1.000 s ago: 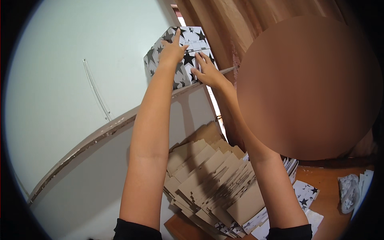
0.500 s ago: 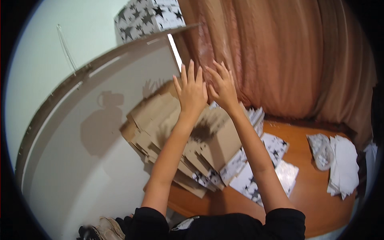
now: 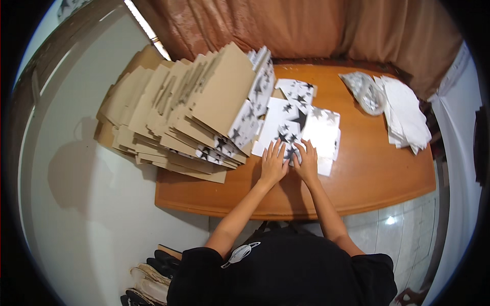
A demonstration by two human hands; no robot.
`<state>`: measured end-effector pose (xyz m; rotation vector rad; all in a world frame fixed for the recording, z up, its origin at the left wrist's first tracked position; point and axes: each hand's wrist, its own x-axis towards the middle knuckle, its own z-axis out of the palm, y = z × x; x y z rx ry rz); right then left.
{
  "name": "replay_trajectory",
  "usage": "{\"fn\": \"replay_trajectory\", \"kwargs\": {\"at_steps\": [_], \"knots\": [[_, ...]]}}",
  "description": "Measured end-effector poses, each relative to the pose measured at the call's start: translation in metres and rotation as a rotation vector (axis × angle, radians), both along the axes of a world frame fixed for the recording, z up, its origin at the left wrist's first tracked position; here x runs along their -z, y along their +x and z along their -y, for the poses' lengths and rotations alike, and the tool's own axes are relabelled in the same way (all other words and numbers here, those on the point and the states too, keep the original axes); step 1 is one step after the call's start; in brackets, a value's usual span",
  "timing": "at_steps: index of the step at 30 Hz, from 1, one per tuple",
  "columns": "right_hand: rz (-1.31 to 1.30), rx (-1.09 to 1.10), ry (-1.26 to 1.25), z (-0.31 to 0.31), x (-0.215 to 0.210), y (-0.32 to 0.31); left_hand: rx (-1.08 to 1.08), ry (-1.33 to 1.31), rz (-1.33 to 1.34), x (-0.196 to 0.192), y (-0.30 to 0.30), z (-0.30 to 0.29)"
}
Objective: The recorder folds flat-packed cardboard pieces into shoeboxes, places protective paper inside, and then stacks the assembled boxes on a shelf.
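Note:
A flat white cardboard box blank [image 3: 275, 113] printed with black stars lies on the wooden table in front of me. My left hand [image 3: 274, 166] rests on its near edge, fingers stretched out. Close beside it, my right hand [image 3: 307, 162] also touches the near part of the blank, its fingers spread and slightly bent. Neither hand grips anything. The hands cover part of the near flap. A glossy white star-printed piece [image 3: 322, 132] lies just right of the blank, partly overlapping it.
A large leaning stack of brown cardboard blanks [image 3: 219, 92] fills the table's left side. At the far right are a clear plastic bag [image 3: 365, 92] with whitish contents and a pile of white sheets [image 3: 406, 112]. A brown curtain [image 3: 316, 30] hangs behind the table [image 3: 377, 178]. Shoes [image 3: 153, 280] stand at lower left.
Both hands came down from in front of the curtain, where they were raised with spread fingers, onto the star-printed blank. The view has tilted downward and shows more of the table.

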<state>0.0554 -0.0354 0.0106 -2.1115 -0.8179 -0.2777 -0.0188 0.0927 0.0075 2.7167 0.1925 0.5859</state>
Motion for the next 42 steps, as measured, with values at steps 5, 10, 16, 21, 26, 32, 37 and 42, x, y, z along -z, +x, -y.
{"fn": "replay_trajectory", "kwargs": {"at_steps": [5,10,16,21,26,32,37,42], "knots": [[-0.048,0.075,-0.411,0.062,0.055,0.000,0.001,-0.059,-0.168,0.066,0.003,0.029],[0.015,-0.046,-0.594,0.101,0.075,0.008,-0.098,0.036,-0.274,0.075,0.009,0.057],[-0.007,-0.275,-0.638,0.161,0.062,0.031,0.109,0.203,-0.148,0.085,0.024,0.056],[-0.086,-0.543,-0.530,0.202,0.049,0.064,0.235,0.541,-0.049,0.086,0.028,0.055],[0.195,-0.404,-0.053,0.232,0.012,0.108,0.152,0.275,0.206,0.037,0.053,0.086],[0.230,-0.253,0.164,0.224,-0.031,0.147,-0.232,0.117,0.611,-0.067,0.091,0.131],[0.204,-0.218,0.180,0.219,-0.037,0.149,-0.355,-0.629,0.734,-0.105,0.100,0.136],[0.113,-0.181,0.251,0.223,-0.036,0.143,-0.424,-1.479,0.815,-0.102,0.085,0.161]]}}
